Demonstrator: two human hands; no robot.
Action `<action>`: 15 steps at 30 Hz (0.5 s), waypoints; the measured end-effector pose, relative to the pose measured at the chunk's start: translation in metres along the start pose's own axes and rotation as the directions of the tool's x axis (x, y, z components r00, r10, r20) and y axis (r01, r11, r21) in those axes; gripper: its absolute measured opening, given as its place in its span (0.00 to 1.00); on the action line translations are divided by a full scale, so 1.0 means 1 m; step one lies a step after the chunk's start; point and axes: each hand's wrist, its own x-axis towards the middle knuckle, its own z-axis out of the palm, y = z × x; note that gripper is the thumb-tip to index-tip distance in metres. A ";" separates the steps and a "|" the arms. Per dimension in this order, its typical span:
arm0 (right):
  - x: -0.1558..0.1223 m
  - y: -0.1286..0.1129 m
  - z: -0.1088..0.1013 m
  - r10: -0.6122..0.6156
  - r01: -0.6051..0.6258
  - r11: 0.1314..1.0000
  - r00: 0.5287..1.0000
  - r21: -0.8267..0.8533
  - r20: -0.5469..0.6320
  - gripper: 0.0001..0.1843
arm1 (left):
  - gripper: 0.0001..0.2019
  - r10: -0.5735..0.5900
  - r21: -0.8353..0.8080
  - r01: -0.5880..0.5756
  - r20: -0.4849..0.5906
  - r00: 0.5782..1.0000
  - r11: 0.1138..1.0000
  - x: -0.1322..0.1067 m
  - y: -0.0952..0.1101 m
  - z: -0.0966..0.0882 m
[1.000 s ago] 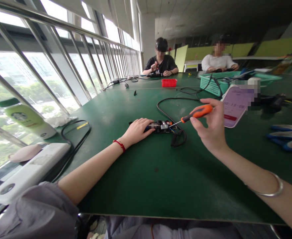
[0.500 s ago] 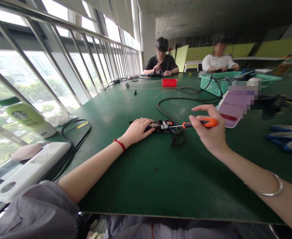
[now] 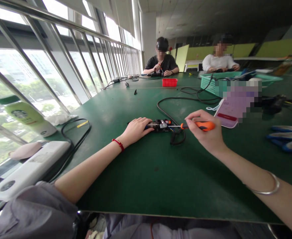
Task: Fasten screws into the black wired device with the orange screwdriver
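A small black electronic part (image 3: pixel 160 125) with coloured wires lies on the green table (image 3: pixel 146 172). My left hand (image 3: pixel 136 129) rests on its left end, fingers closed over it. My right hand (image 3: pixel 205 134) grips an orange-handled screwdriver (image 3: pixel 198 125), held almost level, with the thin shaft pointing left and the tip at the part's right end. A black cable (image 3: pixel 177 134) loops from the part and runs toward the back of the table.
A phone (image 3: pixel 229 111) lies just right of my right hand, with blue gloves (image 3: pixel 288 137) farther right. A white power strip (image 3: pixel 29 171) and a green cup (image 3: pixel 29 118) are at the left. A red box (image 3: pixel 169 82), a green basket (image 3: pixel 211 84) and two seated people are at the far end.
My right hand has lowered and tipped the screwdriver from a raised slant to nearly level, bringing the tip to the part. The left hand stayed in place.
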 end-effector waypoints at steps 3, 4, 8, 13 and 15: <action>-0.003 0.002 0.005 -0.119 0.123 0.992 0.970 -0.003 0.212 0.02 | 0.19 -0.116 0.027 0.115 0.058 0.992 0.993 -0.004 -0.004 -0.011; -0.005 0.003 0.007 -0.146 0.157 0.987 0.938 -0.011 0.314 0.02 | 0.19 -0.170 0.039 0.167 0.075 0.983 0.985 -0.006 -0.006 -0.016; -0.009 0.006 0.019 -0.199 0.304 0.952 0.725 -0.047 0.660 0.13 | 0.19 -0.352 0.056 0.348 0.217 0.911 0.936 -0.014 -0.024 -0.040; -0.011 0.003 0.021 -0.211 0.349 0.936 0.670 -0.051 0.712 0.14 | 0.17 -0.508 0.065 0.547 0.475 0.718 0.834 -0.030 -0.069 -0.071; -0.011 0.003 0.020 -0.196 0.327 0.943 0.686 -0.056 0.701 0.13 | 0.18 -0.604 0.129 0.623 0.458 0.652 0.771 -0.041 -0.090 -0.078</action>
